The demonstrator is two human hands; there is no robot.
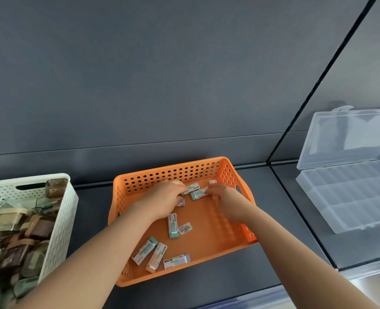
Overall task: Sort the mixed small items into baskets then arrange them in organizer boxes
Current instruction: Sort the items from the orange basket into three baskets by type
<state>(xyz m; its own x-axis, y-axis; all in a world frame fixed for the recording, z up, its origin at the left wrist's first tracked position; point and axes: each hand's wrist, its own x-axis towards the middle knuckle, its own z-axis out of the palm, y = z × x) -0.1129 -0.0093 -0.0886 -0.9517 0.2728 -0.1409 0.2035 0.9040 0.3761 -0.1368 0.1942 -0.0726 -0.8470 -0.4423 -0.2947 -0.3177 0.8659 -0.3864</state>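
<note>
Left hand [164, 197]: at the far end of the orange basket [140, 181], fingers curled over a purple-tipped eraser [181, 202], fingertips reaching another, seemingly to gather several at once.
Right hand [225, 201]: pinching the end of a green-tipped eraser [198, 194] beside it, likely to lift it out.
Loose erasers [150, 253]: flat on the basket floor nearer the body, not yet collected.
Organizer box [349, 197]: right, well apart, lid [344, 134] propped open so its compartments can receive.
White basket [57, 219]: left, holding brownish packets [17, 241], kept separate from erasers.
Counter [91, 208]: dark, carrying baskets and box within easy reach.
</note>
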